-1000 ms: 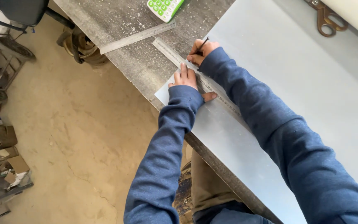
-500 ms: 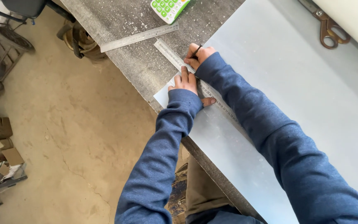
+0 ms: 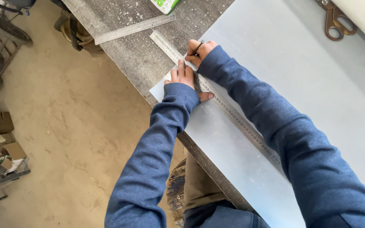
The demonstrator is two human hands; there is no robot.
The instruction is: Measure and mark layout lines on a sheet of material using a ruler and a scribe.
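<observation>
The left hand [image 3: 184, 78], grip spread, presses the stiff, slippery ruler [image 3: 216, 99] flat onto the thin sheet [image 3: 300, 80]; just beyond, the right hand [image 3: 199, 50] pinches a pencil [image 3: 198, 46].

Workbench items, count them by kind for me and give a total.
Steel rulers: 2, one under the left hand at, one lying apart
Grey sheet: 1
Pencil in the right hand: 1
Green calculator: 1
Metal clamp: 1
Total: 6

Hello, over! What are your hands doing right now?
Left hand flat, pressing long steel ruler onto pale grey sheet. Right hand gripping dark pencil at ruler's edge. Nothing in the way.
</observation>
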